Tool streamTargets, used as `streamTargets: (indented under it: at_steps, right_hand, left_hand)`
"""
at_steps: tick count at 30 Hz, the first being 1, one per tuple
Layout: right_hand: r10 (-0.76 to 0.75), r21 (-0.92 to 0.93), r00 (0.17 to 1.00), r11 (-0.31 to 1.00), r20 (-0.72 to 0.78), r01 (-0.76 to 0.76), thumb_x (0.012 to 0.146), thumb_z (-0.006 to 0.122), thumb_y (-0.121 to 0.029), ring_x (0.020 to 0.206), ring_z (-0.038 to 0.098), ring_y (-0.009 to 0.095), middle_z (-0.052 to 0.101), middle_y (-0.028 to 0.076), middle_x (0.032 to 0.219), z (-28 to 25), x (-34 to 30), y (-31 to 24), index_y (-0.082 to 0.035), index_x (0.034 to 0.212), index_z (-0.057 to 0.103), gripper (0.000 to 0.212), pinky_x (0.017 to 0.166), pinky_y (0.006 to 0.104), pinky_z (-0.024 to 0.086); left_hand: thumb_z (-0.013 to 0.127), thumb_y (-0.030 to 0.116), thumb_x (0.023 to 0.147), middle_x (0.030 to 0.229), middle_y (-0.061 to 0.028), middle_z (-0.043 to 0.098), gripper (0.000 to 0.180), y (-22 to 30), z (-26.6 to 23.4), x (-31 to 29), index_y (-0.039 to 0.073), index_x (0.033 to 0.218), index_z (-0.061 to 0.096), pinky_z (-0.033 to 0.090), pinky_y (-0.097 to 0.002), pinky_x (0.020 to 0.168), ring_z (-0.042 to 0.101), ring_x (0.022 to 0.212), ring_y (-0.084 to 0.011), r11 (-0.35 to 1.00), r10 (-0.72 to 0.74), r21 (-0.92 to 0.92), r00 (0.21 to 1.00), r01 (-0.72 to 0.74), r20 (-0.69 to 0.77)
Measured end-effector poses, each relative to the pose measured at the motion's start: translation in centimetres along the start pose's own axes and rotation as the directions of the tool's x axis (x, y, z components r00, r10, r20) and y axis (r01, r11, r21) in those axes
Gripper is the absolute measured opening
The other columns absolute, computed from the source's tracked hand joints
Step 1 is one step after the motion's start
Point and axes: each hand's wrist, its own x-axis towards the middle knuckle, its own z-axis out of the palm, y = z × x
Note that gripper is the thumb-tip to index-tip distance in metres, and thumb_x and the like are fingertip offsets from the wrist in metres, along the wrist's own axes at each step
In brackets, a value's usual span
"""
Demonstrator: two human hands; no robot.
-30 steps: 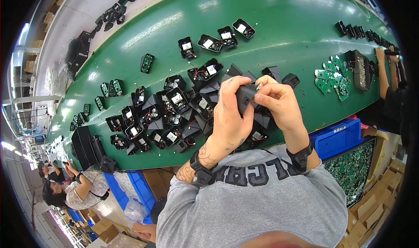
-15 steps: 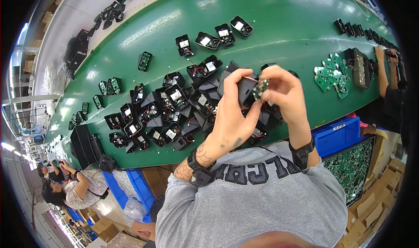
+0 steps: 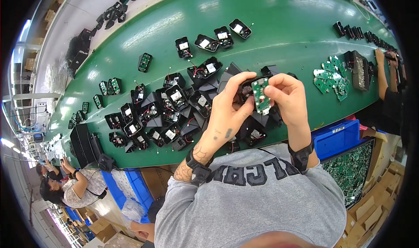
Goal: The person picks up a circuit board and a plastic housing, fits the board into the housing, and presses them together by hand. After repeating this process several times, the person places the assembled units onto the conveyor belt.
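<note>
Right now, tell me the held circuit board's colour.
Green: the circuit board in the right fingers shows best in the head view.

Head cam, L fisheye, looks dn @ bench (image 3: pixel 279 23).

"How are your hands set?"
"My left hand (image 3: pixel 229 112) curves inward, fingers bent over at the top, thumb angled up to press opposite them."
"And the right?"
"My right hand (image 3: pixel 289 98) pinches, thumb against curled fingers, close beside the left. My tattooed left forearm (image 3: pixel 184 172) slants up from below."
</note>
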Motion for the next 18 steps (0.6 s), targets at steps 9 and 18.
streamTargets:
  at_steps: [9, 18]
  right_hand:
    - [-0.12, -0.22, 0.983, 0.971, -0.136, 0.089, 0.079, 0.071, 0.002, 0.063, 0.061, 0.007, 0.066, 0.004, 0.076, 2.0, -0.9, -1.4, 0.001, 0.092, 0.064, 0.015, 0.053, 0.0169, 0.045]
    - [-0.131, -0.427, 0.987, 0.9, -0.091, 0.081, 0.076, 0.074, -0.001, 0.061, 0.058, 0.004, 0.064, 0.002, 0.071, 1.3, -0.7, -2.3, -0.001, 0.091, 0.059, 0.022, 0.054, 0.018, 0.044]
  left_hand:
    - [0.051, 0.002, 0.086, 0.102, -0.007, 0.059, 0.054, 0.9, 0.2, 0.0, 0.012, 0.138, 0.038, 0.052, -0.0264, 0.063, 0.059, 0.08, -0.011, 0.96, -0.119, -0.243, 0.988, 0.139, 0.095]
    - [0.055, 0.002, 0.088, 0.114, -0.0081, 0.053, 0.066, 1.1, 1.0, -0.8, 0.012, 0.145, 0.023, 0.048, -0.0273, 0.082, 0.055, 0.097, -0.0119, 0.984, -0.058, -0.16, 0.989, 0.079, 0.133]
